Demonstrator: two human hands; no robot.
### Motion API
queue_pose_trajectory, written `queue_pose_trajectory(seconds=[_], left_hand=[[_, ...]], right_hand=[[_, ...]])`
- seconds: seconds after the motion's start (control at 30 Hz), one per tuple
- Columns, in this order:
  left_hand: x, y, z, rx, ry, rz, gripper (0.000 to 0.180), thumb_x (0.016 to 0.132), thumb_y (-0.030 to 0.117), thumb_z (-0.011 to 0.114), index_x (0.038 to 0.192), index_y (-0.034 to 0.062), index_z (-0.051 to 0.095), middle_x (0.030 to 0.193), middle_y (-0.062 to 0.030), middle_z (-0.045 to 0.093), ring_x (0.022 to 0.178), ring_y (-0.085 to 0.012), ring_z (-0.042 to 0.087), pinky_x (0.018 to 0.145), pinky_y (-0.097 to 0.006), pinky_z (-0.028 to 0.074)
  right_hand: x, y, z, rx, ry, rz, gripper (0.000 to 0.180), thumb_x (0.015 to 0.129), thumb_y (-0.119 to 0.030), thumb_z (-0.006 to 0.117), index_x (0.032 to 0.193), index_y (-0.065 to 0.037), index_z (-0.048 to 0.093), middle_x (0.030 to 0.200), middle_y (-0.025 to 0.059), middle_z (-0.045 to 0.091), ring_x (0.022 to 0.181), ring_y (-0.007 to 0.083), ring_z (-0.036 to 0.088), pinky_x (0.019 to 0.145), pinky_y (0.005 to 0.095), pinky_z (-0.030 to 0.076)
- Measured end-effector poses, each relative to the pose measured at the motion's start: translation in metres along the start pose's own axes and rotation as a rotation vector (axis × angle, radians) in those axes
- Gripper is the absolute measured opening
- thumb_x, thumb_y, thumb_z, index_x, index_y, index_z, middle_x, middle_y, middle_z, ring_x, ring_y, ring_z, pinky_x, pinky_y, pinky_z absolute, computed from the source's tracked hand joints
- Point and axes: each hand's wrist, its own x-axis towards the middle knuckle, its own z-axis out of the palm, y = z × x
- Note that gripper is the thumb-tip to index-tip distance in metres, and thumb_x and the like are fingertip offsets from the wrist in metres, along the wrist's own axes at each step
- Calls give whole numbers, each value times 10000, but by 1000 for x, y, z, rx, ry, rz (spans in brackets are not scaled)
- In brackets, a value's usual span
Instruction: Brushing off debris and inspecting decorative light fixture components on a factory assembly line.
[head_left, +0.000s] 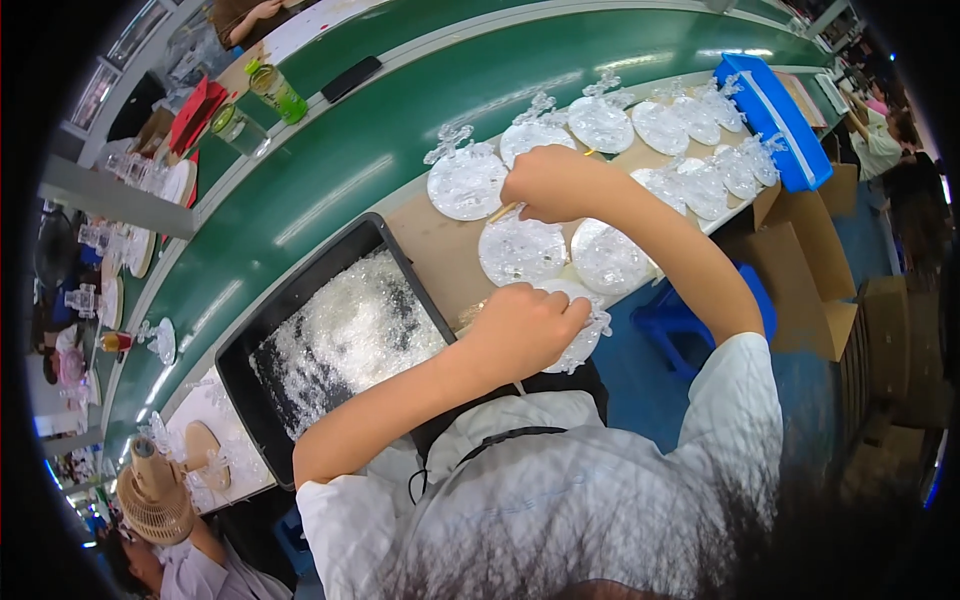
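Observation:
My left hand (522, 326) is closed on a round clear plastic disc (583, 340) at the near edge of the brown workboard (430, 245). My right hand (548, 182) is curled over the board between two discs and pinches a thin wooden stick (501, 212). Right below that hand lies a clear disc (520, 250), with another clear disc (606, 256) beside it. A further disc (466, 183) lies just left of my right hand.
A black tray (262, 330) full of clear plastic bits sits left of my hands. Several more clear discs (690, 130) run along the board to a blue bin (775, 120). A green conveyor belt (370, 150) passes behind. A blue stool (672, 322) and cardboard boxes (812, 265) stand at right.

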Motion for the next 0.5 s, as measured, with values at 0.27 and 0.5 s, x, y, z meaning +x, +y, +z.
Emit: queue_pose_trajectory(seconds=[0.27, 0.5], left_hand=[[-1, -11, 14, 0, 12, -54, 220, 893, 216, 682, 799, 76, 541, 601, -61, 549, 509, -269, 588, 485, -389, 464], [-9, -15, 16, -39, -29, -114, 186, 883, 221, 697, 895, 60, 604, 655, -84, 608, 568, -301, 625, 495, -403, 474]], right_hand=[[11, -1, -2, -4, 47, -3, 189, 773, -191, 787, 935, -101, 751, 853, 146, 717, 853, 348, 698, 723, 457, 548], [-2, 5, 0, 47, 106, 38, 280, 794, -239, 781, 1036, -110, 724, 856, 129, 710, 857, 332, 694, 730, 445, 548]])
